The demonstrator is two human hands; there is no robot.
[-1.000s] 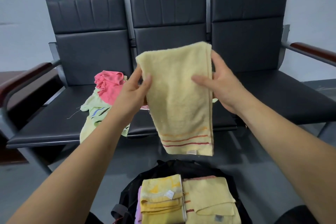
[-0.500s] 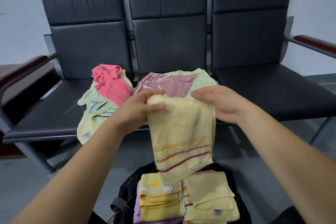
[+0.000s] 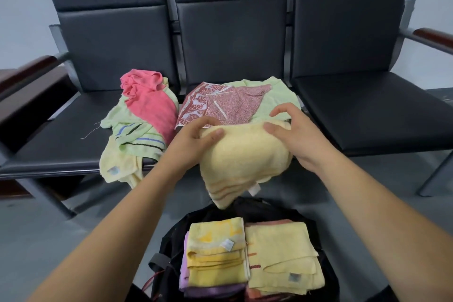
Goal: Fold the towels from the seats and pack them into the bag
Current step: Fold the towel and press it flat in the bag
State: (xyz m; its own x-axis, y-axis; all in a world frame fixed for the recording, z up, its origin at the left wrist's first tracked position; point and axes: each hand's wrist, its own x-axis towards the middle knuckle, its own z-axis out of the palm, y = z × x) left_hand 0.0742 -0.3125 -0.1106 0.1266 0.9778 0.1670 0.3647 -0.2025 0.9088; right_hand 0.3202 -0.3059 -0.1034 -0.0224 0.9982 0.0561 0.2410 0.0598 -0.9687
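Your arms, seen from your head camera. Your left forearm [image 3: 117,228] and right forearm [image 3: 380,216] are bare from the near edge up to the wrist. Your left hand [image 3: 193,140] and right hand [image 3: 296,135] are bare too, with short, plain nails. A dark patch [image 3: 389,295] at the near right edge is possibly clothing, though this cannot be told.

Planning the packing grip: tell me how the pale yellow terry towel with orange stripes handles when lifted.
Probably floppy: the pale yellow striped terry towel sags below the left hand and right hand. Likely light, since fingers alone carry it. Its looped pile probably resists slipping.
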